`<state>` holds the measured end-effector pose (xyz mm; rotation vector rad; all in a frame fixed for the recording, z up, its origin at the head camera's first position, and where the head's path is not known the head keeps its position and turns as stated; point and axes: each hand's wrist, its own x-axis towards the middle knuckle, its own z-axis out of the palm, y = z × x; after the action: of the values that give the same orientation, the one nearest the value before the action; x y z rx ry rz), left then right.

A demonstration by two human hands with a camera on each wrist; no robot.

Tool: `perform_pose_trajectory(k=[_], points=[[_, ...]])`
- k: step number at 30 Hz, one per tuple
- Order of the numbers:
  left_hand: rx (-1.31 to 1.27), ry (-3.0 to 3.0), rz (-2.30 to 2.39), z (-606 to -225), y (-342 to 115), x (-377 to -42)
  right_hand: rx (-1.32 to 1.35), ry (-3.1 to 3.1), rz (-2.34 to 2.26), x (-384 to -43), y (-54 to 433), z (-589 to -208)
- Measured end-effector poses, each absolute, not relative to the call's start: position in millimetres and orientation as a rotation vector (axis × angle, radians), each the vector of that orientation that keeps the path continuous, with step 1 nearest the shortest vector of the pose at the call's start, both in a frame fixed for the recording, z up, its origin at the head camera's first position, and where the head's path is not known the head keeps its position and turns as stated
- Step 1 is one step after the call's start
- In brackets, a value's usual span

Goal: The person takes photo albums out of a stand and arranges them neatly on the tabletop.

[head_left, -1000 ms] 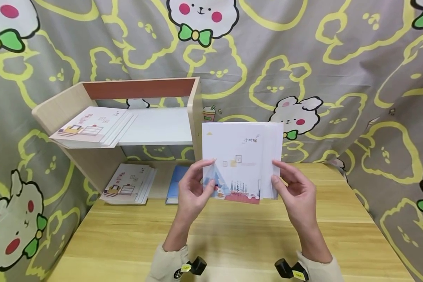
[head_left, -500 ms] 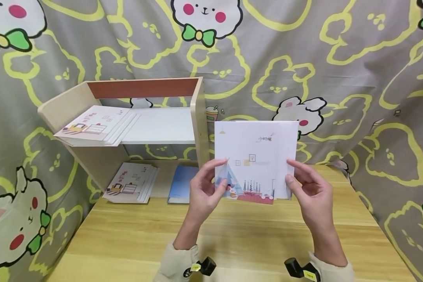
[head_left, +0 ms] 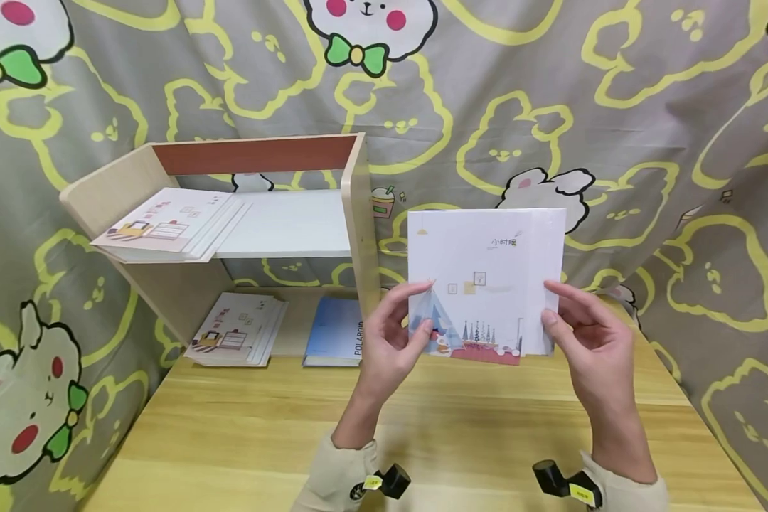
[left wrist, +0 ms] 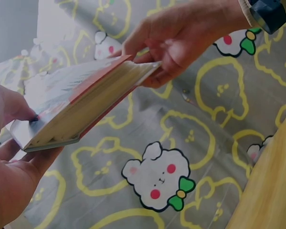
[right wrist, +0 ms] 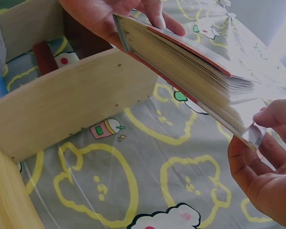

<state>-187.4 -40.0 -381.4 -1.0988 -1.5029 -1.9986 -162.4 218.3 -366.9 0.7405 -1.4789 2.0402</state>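
A square photo album (head_left: pixel 454 242) with a white cover, drawn with a blue tent and a pink floor, is held upright above the table. My left hand (head_left: pixel 393 341) grips its left edge, thumb on the front cover. At the opposite side, my right hand (head_left: pixel 592 341) pinches the back part, which sticks out beyond the front cover. Both wrist views show the thick block of pages from below; in the right wrist view the pages (right wrist: pixel 240 88) fan apart near the right hand.
A two-tier wooden shelf (head_left: pixel 358 206) stands at the left on the wooden table (head_left: pixel 461 434). White albums lie on its upper board (head_left: pixel 166 224) and lower board (head_left: pixel 237 327). A blue album (head_left: pixel 334 331) marked POLAROID lies at the lower right. A patterned curtain (head_left: pixel 512 64) hangs behind.
Both hands have carried the album to the right, away from the shelf. More of the blue album on the lower board now shows. The grip looks the same.
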Motion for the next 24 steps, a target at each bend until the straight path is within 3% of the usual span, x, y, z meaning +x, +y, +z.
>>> perform_pose_trajectory(k=[24], points=[[-1.063, -1.499, -2.061, -381, -19, -189, 0.639, -1.509, 2.05, -160, 237, -365]])
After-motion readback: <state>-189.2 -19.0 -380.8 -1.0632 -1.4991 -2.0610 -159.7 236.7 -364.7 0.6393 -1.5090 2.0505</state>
